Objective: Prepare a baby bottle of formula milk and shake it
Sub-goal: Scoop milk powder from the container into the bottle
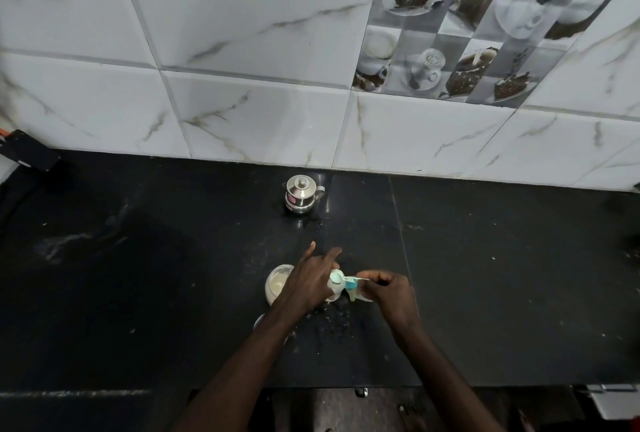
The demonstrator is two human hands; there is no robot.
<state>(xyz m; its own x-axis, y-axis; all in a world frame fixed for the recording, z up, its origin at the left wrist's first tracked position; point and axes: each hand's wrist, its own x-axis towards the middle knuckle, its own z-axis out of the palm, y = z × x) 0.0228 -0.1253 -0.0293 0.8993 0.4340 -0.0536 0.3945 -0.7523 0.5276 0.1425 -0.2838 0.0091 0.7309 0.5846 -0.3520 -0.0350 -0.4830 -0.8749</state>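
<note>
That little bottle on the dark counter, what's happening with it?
A person is making up formula. The left hand steadies the baby bottle on the black counter, while the right hand holds a small teal scoop at the bottle's open mouth. An open jar of pale powder stands just left of the bottle. A lidded steel pot sits farther back near the tiled wall.

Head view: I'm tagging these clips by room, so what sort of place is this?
Most likely a home kitchen. A black stone countertop runs along a wall of marble-look tiles, one panel printed with coffee cups. A small lidded steel pot stands by the wall, and two hands work a scoop over a bottle.
</note>
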